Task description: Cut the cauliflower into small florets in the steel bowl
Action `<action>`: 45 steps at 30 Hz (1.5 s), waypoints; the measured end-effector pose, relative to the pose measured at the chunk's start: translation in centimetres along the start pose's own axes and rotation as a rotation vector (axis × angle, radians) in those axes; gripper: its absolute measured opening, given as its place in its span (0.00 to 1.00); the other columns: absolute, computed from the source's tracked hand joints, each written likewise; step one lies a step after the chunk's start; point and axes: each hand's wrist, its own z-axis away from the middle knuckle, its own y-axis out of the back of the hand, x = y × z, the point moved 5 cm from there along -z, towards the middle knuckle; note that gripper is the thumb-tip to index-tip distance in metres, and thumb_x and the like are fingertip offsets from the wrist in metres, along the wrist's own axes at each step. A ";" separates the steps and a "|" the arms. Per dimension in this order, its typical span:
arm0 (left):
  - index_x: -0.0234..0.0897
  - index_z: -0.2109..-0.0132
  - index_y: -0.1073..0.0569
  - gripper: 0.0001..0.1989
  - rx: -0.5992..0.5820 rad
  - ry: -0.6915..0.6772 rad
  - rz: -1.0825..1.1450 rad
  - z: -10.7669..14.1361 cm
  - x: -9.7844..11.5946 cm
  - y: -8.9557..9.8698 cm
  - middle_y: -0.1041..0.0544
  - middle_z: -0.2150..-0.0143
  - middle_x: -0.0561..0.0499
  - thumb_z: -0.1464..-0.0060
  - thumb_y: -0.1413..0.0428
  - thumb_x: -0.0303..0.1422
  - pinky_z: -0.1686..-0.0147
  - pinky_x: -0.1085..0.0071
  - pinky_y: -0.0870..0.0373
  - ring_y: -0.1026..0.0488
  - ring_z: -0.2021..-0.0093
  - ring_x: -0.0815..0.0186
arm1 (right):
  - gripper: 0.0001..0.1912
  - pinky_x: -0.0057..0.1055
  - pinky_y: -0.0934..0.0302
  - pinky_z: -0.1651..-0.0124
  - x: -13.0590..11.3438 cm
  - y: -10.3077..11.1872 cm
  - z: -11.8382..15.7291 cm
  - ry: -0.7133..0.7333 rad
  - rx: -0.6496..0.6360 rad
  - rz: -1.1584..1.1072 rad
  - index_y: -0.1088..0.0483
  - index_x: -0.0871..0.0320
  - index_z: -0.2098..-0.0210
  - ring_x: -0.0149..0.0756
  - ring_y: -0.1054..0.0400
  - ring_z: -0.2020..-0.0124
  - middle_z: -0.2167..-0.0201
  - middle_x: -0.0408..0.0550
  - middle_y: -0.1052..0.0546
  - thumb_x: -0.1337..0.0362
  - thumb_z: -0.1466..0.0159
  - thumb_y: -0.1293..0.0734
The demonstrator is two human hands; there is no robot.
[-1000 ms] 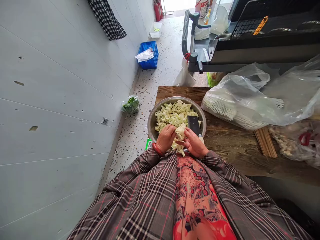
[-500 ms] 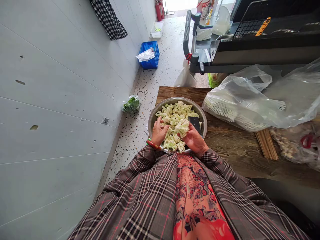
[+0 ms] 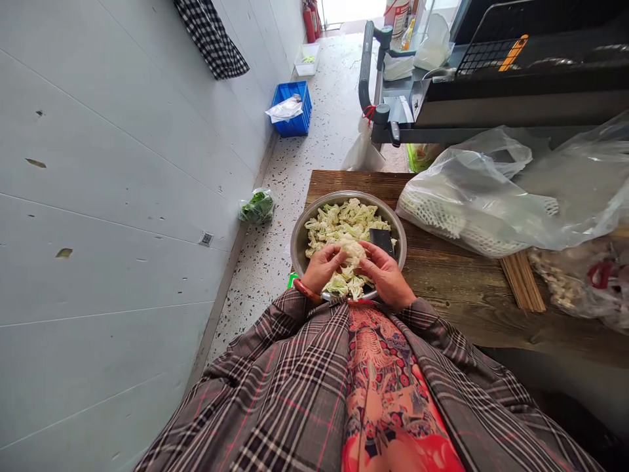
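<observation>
Left hand (image 3: 320,269) and right hand (image 3: 389,278) grip cauliflower piece (image 3: 352,249) over metal bowl (image 3: 297,240), centre of frame. Likely step: breaking piece apart; next move seemingly calls for steady thumb pressure.

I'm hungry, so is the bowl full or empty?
Fairly full: cauliflower pieces spread across the bowl, with bare metal showing at left.

A plastic bag (image 3: 472,203) lies along the far edge of the bench (image 3: 452,288), sticks (image 3: 523,282) between it and the near edge; off the left edge, bagged greens (image 3: 257,206) sit on the floor (image 3: 246,275)
</observation>
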 end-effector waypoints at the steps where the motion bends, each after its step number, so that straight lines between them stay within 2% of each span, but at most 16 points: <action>1: 0.32 0.63 0.27 0.20 0.000 0.045 0.053 0.1 -0.2 0.0 0.28 0.72 0.52 0.50 0.41 0.47 0.76 0.75 0.35 0.33 0.76 0.73 | 0.26 0.32 0.31 0.57 0.1 0.0 0.1 -0.009 0.004 0.010 0.31 0.50 0.47 0.36 0.31 0.54 0.49 0.46 0.26 0.56 0.44 0.28; 6: 0.33 0.67 0.29 0.20 0.051 0.169 0.201 0.7 -0.6 -0.1 0.30 0.79 0.55 0.53 0.38 0.47 0.80 0.77 0.40 0.37 0.82 0.75 | 0.29 0.28 0.32 0.63 0.2 -0.5 0.0 0.009 -0.021 0.074 0.34 0.49 0.44 0.35 0.32 0.56 0.48 0.45 0.27 0.54 0.44 0.28; 9: 0.32 0.68 0.29 0.20 0.006 0.177 0.184 0.9 -0.3 -0.1 0.29 0.79 0.53 0.51 0.40 0.47 0.80 0.76 0.40 0.35 0.81 0.74 | 0.28 0.25 0.34 0.68 0.6 -0.2 -0.2 -0.003 0.025 0.077 0.32 0.49 0.47 0.31 0.31 0.63 0.55 0.44 0.25 0.53 0.46 0.27; 12: 0.31 0.64 0.25 0.18 0.083 0.111 0.101 0.7 0.1 1.0 0.26 0.72 0.50 0.49 0.41 0.45 0.78 0.76 0.38 0.32 0.77 0.72 | 0.21 0.22 0.39 0.76 1.8 0.7 -0.4 -0.127 0.081 -0.010 0.29 0.52 0.56 0.26 0.33 0.73 0.64 0.42 0.24 0.48 0.45 0.28; 15: 0.35 0.53 0.25 0.20 0.156 0.048 0.083 0.5 0.3 2.1 0.24 0.59 0.47 0.53 0.37 0.39 0.69 0.76 0.32 0.28 0.66 0.70 | 0.22 0.20 0.47 0.82 2.8 0.9 -0.4 -0.245 0.057 -0.066 0.30 0.54 0.61 0.23 0.38 0.80 0.72 0.40 0.27 0.46 0.47 0.29; 18: 0.39 0.47 0.28 0.27 -0.018 0.145 0.241 0.5 -0.5 1.1 0.26 0.49 0.44 0.55 0.35 0.38 0.61 0.72 0.29 0.26 0.59 0.66 | 0.22 0.19 0.54 0.85 3.0 0.4 -0.5 -0.240 -0.014 0.005 0.30 0.57 0.64 0.22 0.43 0.83 0.77 0.39 0.30 0.45 0.45 0.30; 22: 0.34 0.51 0.27 0.25 -0.235 0.363 0.532 1.3 -2.2 -1.1 0.22 0.55 0.41 0.52 0.37 0.45 0.60 0.62 0.25 0.24 0.61 0.61 | 0.22 0.20 0.52 0.86 2.6 0.2 -0.6 -0.177 0.018 0.147 0.30 0.57 0.64 0.23 0.41 0.84 0.78 0.40 0.30 0.44 0.43 0.33; 24: 0.32 0.51 0.27 0.24 -0.222 0.400 0.630 1.4 -2.8 -1.2 0.22 0.56 0.39 0.50 0.38 0.43 0.59 0.59 0.25 0.23 0.59 0.58 | 0.23 0.22 0.46 0.84 2.2 0.8 -0.5 -0.146 0.071 0.213 0.31 0.55 0.57 0.27 0.36 0.81 0.73 0.42 0.27 0.44 0.41 0.34; 26: 0.32 0.51 0.28 0.22 -0.140 0.423 0.691 1.2 -3.5 -0.5 0.22 0.56 0.39 0.48 0.40 0.42 0.58 0.57 0.25 0.23 0.58 0.56 | 0.23 0.25 0.39 0.78 1.5 1.7 -0.3 -0.039 0.095 0.377 0.31 0.54 0.52 0.30 0.32 0.74 0.66 0.46 0.25 0.46 0.40 0.35; 28: 0.31 0.51 0.28 0.20 -0.034 0.450 0.725 0.9 -4.2 0.7 0.21 0.56 0.39 0.45 0.43 0.42 0.59 0.56 0.24 0.22 0.59 0.56 | 0.19 0.30 0.34 0.69 1.1 2.2 0.1 0.107 0.006 0.615 0.27 0.53 0.54 0.32 0.31 0.69 0.62 0.48 0.25 0.50 0.41 0.33; 29: 0.31 0.52 0.28 0.20 0.012 0.463 0.735 0.8 -4.5 1.2 0.21 0.57 0.40 0.44 0.44 0.42 0.59 0.55 0.24 0.22 0.60 0.56 | 0.17 0.32 0.33 0.64 1.2 2.1 0.4 0.157 -0.096 0.722 0.25 0.52 0.56 0.33 0.31 0.67 0.61 0.48 0.25 0.52 0.42 0.31; 33: 0.32 0.53 0.29 0.18 0.097 0.479 0.756 0.8 -5.3 2.1 0.21 0.59 0.41 0.44 0.44 0.43 0.59 0.53 0.24 0.21 0.60 0.55 | 0.16 0.36 0.33 0.56 3.4 1.7 1.5 0.173 -0.483 0.920 0.25 0.47 0.54 0.35 0.30 0.62 0.54 0.48 0.27 0.57 0.42 0.30; 37: 0.32 0.54 0.29 0.18 0.132 0.478 0.761 1.0 -5.4 2.3 0.21 0.61 0.43 0.44 0.43 0.42 0.59 0.52 0.24 0.21 0.61 0.56 | 0.07 0.36 0.34 0.55 4.9 1.2 1.2 0.158 -0.611 0.961 0.21 0.49 0.64 0.37 0.29 0.60 0.57 0.48 0.25 0.60 0.40 0.32; 39: 0.33 0.53 0.29 0.17 0.148 0.475 0.760 1.2 -5.3 2.5 0.21 0.61 0.43 0.45 0.43 0.41 0.58 0.52 0.24 0.21 0.62 0.58 | 0.07 0.36 0.33 0.57 4.8 1.0 0.7 0.157 -0.562 0.940 0.21 0.52 0.69 0.36 0.29 0.63 0.62 0.49 0.23 0.62 0.40 0.33; 42: 0.33 0.53 0.29 0.16 0.161 0.466 0.769 1.5 -5.2 3.2 0.21 0.61 0.44 0.44 0.43 0.40 0.57 0.53 0.25 0.21 0.62 0.59 | 0.09 0.40 0.34 0.54 3.6 1.0 0.0 0.160 -0.369 0.832 0.22 0.54 0.72 0.37 0.29 0.63 0.65 0.48 0.22 0.62 0.40 0.34; 45: 0.32 0.53 0.28 0.16 0.160 0.448 0.792 1.7 -5.1 3.7 0.20 0.61 0.44 0.43 0.45 0.39 0.57 0.56 0.25 0.22 0.62 0.59 | 0.12 0.40 0.33 0.51 2.0 1.1 -0.4 0.126 -0.228 0.648 0.23 0.52 0.58 0.40 0.30 0.53 0.51 0.49 0.25 0.58 0.39 0.34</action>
